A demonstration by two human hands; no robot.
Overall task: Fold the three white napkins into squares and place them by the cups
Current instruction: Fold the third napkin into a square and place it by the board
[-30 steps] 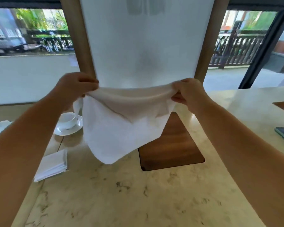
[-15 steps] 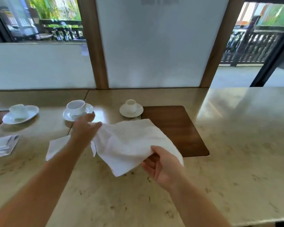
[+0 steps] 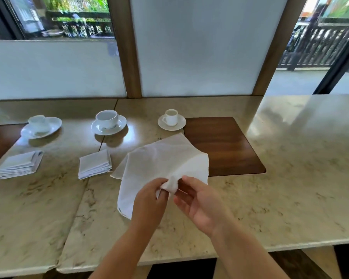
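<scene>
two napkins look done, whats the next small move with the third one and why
Probably carry the pinched corner across to fold the loose napkin in half. Both the left hand and right hand grip one corner while the rest lies spread on the table.

Marble table (image 3: 290, 178); dark wooden inlay (image 3: 226, 146); railing (image 3: 318, 47) outside.

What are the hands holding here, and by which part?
Both the left hand and right hand pinch one near corner of the unfolded white napkin; the rest lies spread on the table.
</scene>
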